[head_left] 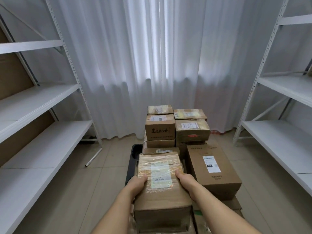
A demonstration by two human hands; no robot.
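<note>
Taped parcel (160, 176), top of the near stack on the cart (132, 159). The left hand (137, 183) and right hand (185, 181) clasp its opposite side edges, thumbs over the top face, a grip that probably suits lifting it level toward a shelf (278, 132). Fingers beneath the parcel are hidden. Label print is too small to read. The cart's deck lies mostly buried under neighbouring boxes (212, 169).

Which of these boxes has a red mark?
The far box, second from the top in the rear right stack: red mark low on its front face. The near box, gripped by the left hand and right hand, shows none.
</note>
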